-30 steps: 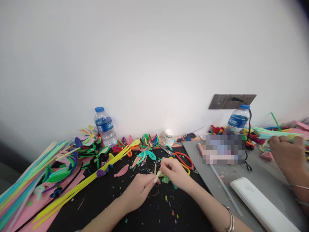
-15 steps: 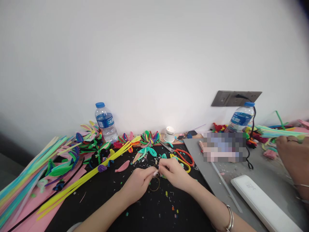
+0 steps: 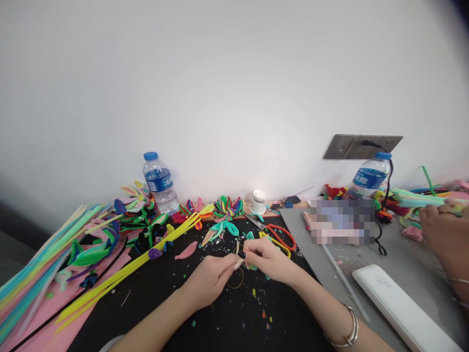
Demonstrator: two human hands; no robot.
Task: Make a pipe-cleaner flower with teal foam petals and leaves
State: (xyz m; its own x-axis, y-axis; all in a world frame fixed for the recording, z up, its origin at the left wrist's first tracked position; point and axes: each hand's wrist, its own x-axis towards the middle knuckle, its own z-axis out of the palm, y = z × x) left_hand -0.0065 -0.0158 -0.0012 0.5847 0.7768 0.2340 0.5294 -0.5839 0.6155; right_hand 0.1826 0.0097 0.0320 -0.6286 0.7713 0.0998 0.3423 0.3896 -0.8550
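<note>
Where both hands (image 3: 209,281) (image 3: 270,260) pinch, a pale strand (image 3: 237,246) (short) points wallward.

Well back from the fingers (image 3: 253,245) of your right hand (image 3: 269,260), you wear slender, shiny, silver-coloured bangles (image 3: 353,332), and farther back from the fingers of your left hand (image 3: 208,281) shows a pale curved edge (image 3: 110,344), too cropped to call a sleeve.

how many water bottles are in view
2. The left water bottle is by the wall, left of the white paper cup; the right water bottle is below the socket panel. Others may be hidden.
</note>
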